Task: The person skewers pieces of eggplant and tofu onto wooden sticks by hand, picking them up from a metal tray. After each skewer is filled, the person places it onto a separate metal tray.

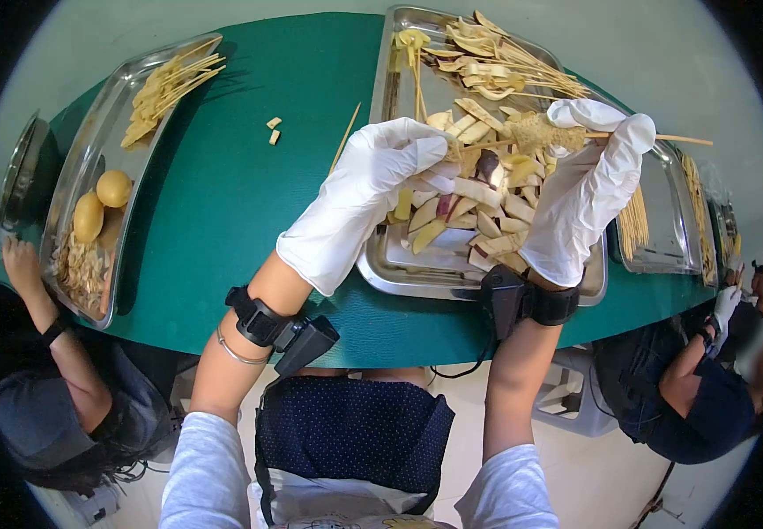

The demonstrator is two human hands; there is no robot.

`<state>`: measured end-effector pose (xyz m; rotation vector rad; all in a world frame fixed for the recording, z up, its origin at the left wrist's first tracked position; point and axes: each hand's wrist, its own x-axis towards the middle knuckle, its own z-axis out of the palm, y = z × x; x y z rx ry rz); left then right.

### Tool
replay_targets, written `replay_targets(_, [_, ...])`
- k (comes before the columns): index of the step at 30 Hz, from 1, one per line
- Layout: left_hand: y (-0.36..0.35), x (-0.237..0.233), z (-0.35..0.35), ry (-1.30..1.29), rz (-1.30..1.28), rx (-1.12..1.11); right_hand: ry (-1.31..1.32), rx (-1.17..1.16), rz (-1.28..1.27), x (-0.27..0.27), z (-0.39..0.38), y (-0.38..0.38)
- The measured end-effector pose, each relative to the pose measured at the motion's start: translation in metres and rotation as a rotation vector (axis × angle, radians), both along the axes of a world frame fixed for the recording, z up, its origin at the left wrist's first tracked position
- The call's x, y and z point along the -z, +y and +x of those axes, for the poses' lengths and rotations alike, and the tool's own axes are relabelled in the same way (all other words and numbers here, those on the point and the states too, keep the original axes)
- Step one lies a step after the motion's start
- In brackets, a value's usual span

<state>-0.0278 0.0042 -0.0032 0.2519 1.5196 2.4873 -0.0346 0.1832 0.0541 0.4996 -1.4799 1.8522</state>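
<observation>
Over the big metal tray (416, 273), my right hand (588, 176), in a white glove, is closed on a wooden skewer (681, 138). A tan, rough-textured food piece (544, 134) is threaded on it, and the skewer's tip points left toward my other hand. My left hand (394, 167), gloved too, pinches a small tan food piece (454, 150) right at that tip. Below both hands lies a heap of cut vegetable pieces (487, 207), pale with some purple skin. Finished-looking skewers (531, 75) of sliced vegetables rest at the tray's far end.
A lone bare skewer (346, 137) and two small pale cubes (274, 130) lie on the green table (249, 220). The left tray (108, 291) holds loaded skewers (161, 97) and potatoes (89, 218). Another tray (663, 251) stands right. People sit at both sides.
</observation>
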Motion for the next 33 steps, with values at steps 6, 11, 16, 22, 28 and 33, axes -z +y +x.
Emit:
replay_targets(6, [0.0, -0.001, 0.0, -0.012, -0.013, -0.018, -0.016, 0.049, 0.002, 0.002, -0.002, -0.002])
replay_targets(11, [0.001, -0.001, 0.0, -0.006, -0.027, -0.023, -0.03, -0.009, -0.036, 0.002, 0.0, -0.005])
replay_targets(16, [-0.001, -0.003, 0.006, 0.075, 0.128, 0.014, -0.092, 0.077, -0.107, 0.003, 0.002, -0.001])
replay_targets(22, [0.004, -0.006, 0.011, 0.34, 0.116, -0.15, -0.154, 0.111, -0.281, 0.006, 0.0, 0.005])
replay_targets(28, [0.017, -0.008, 0.018, 0.315, -0.167, -0.274, -0.178, 0.104, -0.314, 0.008, -0.002, 0.008])
replay_targets(33, [0.015, -0.009, 0.022, 0.356, -0.342, -0.343, -0.185, 0.148, -0.327, 0.01, -0.002, 0.009])
